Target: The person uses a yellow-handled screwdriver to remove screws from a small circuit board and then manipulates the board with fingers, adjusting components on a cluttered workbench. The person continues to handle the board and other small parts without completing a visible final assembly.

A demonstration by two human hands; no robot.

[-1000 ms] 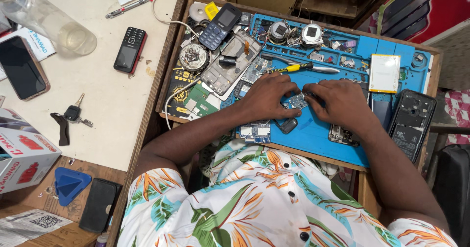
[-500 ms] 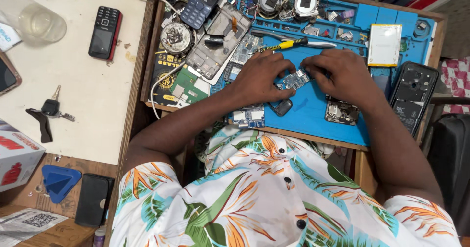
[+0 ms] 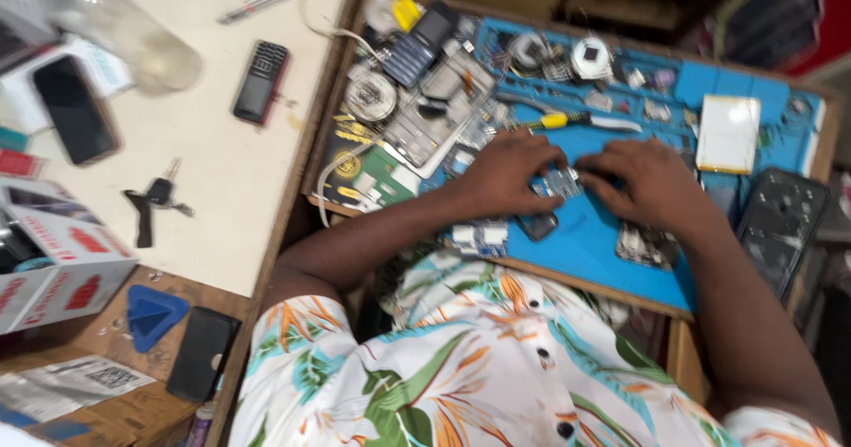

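Hands (image 3: pixel 576 177) pinch small circuit board (image 3: pixel 557 183), lying crosswise on blue mat (image 3: pixel 594 243).

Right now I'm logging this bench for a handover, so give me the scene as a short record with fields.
Left hand: fingertips on a small circuit board
Right hand: touching the same board from the other side
Surface: blue work mat in a wooden tray
Nearby tool: yellow-handled screwdriver, just beyond the hands
Beige table at left: black keypad phone, keys, dark smartphone
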